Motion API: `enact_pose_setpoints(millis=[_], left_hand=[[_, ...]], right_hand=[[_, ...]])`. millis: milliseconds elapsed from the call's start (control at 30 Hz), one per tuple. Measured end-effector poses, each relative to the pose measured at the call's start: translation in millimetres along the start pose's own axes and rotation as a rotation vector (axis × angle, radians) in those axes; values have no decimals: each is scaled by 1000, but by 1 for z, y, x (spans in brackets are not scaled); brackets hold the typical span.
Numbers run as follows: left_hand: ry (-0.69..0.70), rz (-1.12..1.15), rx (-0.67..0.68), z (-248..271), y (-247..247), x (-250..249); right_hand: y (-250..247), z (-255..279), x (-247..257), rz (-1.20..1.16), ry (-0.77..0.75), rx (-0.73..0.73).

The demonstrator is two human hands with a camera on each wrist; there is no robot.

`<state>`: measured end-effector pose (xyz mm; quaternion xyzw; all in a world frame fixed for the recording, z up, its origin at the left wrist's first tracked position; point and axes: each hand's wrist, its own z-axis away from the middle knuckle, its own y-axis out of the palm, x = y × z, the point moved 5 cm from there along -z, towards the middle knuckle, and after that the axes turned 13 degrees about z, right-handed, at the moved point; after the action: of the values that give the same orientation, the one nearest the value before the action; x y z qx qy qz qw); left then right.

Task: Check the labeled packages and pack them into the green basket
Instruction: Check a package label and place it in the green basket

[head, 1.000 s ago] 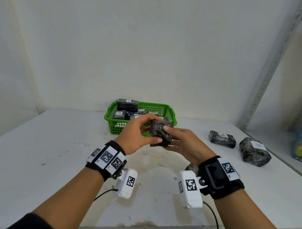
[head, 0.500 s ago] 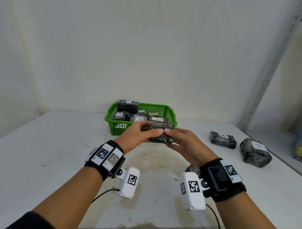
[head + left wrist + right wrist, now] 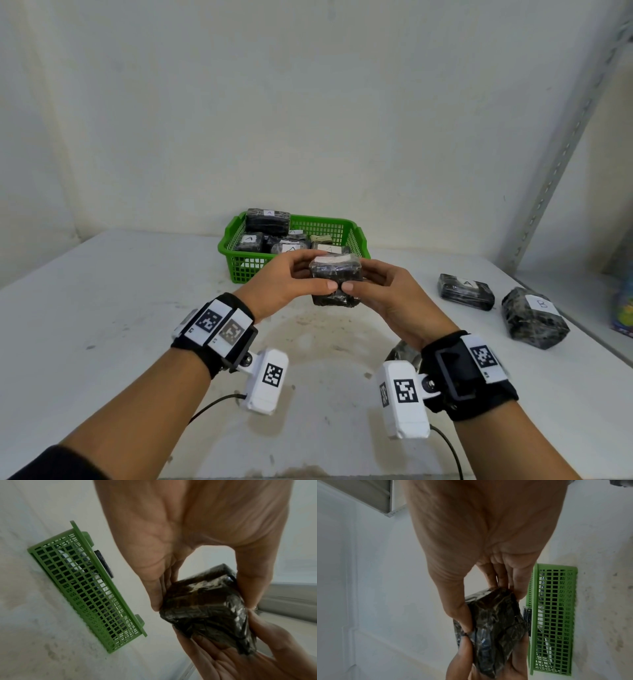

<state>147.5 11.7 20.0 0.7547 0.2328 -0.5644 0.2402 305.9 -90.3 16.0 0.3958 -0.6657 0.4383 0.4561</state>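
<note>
Both hands hold one black wrapped package [image 3: 335, 278] in the air just in front of the green basket [image 3: 239, 265]. My left hand [image 3: 301, 277] grips its left side and my right hand [image 3: 380, 284] grips its right side, thumbs meeting on the near face. A white label strip shows on the package's top edge; its letter is not readable. In the wrist views the same package [image 3: 207, 609] [image 3: 494, 626] sits between fingers and thumbs, with the basket [image 3: 82, 588] [image 3: 556, 615] behind. Several black packages labelled A lie in the basket.
On the white table [image 3: 102, 325], to the right, lie a black package labelled A [image 3: 466, 291] and a bigger one labelled B [image 3: 534, 317]. A perforated metal shelf post [image 3: 565, 144] rises at the right, with a colourful item [image 3: 625, 308] beyond it.
The package has been turned in both hands, so that a white label strip now shows along its top. The hands have stayed in front of the basket.
</note>
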Motion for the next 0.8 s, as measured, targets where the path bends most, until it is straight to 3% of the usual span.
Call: enact_pose_setpoints(millis=[200,367,467,667,800], left_hand=[[51,-54,60,3,1,-4],[23,-77,212,7,12,-4],[-4,-69,247,6,16,-2],[-92,254,5,0,19,11],[-44,132,-129,-6,19,13]], right_hand=[[7,7,12,-83,51,123],[4,4,6,30,214,72],[3,4,2,14,236,62],[-9,-2,0,-104,197,-102],[-6,-6,-1,-100,206,-84]])
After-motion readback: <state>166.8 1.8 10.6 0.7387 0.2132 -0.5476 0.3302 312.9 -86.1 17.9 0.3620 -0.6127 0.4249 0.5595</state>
